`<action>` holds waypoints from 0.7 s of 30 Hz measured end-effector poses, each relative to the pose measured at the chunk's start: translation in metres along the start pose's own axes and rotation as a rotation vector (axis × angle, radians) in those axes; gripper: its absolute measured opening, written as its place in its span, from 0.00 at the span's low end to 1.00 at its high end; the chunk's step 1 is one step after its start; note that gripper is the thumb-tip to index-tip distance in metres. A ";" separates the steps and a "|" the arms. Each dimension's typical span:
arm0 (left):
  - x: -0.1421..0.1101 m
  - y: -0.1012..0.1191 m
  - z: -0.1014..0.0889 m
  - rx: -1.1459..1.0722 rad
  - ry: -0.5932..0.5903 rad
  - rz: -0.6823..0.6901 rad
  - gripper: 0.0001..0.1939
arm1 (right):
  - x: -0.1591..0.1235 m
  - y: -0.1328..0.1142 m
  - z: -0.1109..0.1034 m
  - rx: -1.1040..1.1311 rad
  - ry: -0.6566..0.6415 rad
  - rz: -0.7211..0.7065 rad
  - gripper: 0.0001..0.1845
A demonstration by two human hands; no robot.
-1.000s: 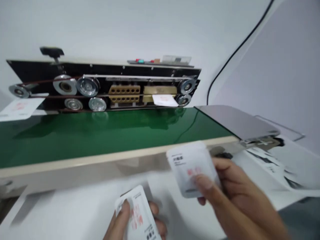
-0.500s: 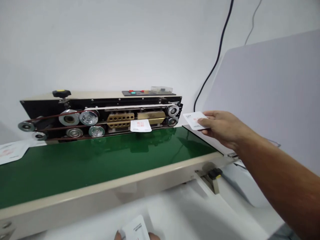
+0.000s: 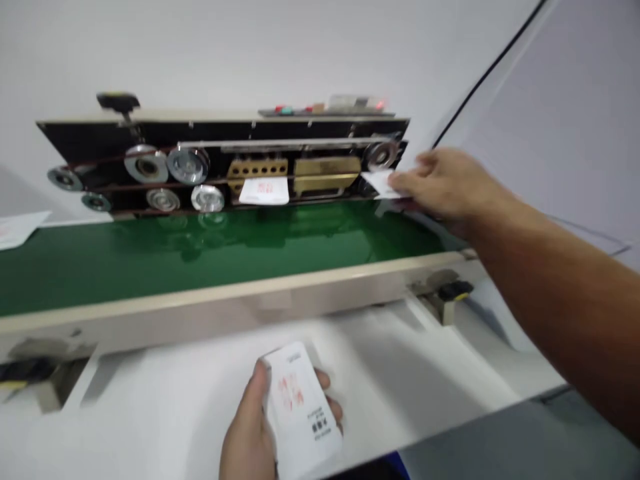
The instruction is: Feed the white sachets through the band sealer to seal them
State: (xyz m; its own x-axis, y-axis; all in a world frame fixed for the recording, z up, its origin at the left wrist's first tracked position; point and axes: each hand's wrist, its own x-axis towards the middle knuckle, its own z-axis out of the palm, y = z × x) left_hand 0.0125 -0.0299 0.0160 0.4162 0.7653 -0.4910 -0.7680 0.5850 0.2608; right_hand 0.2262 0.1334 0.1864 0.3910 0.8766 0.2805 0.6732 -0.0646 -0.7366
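Observation:
In my right hand (image 3: 445, 183), a white sachet (image 3: 379, 183) is pinched between thumb and fingers at the right-hand rollers of a band sealing machine (image 3: 320, 130). My left hand (image 3: 255, 417) is wrapped round white sachets (image 3: 300, 407) with red and black print, low in front of the conveyor; whether it is one or a stack I cannot make out exactly. Another sachet (image 3: 265, 191) hangs in the sealer's band, its lower part sticking out over the green conveyor belt (image 3: 225, 250). The view is slightly blurred.
At the belt's far left lies a white packet (image 3: 20, 230). Black-knobbed brackets (image 3: 453, 291) stick out below the conveyor's front rail (image 3: 270, 293), above a white table (image 3: 165, 400). A black cable (image 3: 490, 73) runs down the wall behind.
My view has tilted down, bringing my left hand and its sachets into sight. My right hand has brought its sachet to the sealer's right end. The sachet in the band has travelled left along the machine.

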 end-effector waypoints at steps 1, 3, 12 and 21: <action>-0.002 0.000 0.002 -0.008 0.051 0.036 0.31 | -0.013 0.001 0.002 -0.082 0.085 -0.100 0.30; -0.004 0.002 0.004 0.011 0.107 0.111 0.28 | -0.050 0.006 0.009 -0.233 0.241 -0.377 0.38; 0.000 0.002 -0.002 -0.033 0.039 0.264 0.18 | -0.212 0.073 0.074 0.127 -0.610 -0.539 0.28; 0.002 -0.002 -0.004 0.034 0.097 0.360 0.10 | -0.199 0.085 0.069 0.145 -0.569 -0.286 0.12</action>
State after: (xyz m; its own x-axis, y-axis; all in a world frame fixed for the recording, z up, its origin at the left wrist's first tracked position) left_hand 0.0127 -0.0312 0.0113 0.0735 0.8956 -0.4387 -0.8397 0.2929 0.4574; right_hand 0.1621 -0.0137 0.0256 -0.2109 0.9678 0.1376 0.5943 0.2387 -0.7680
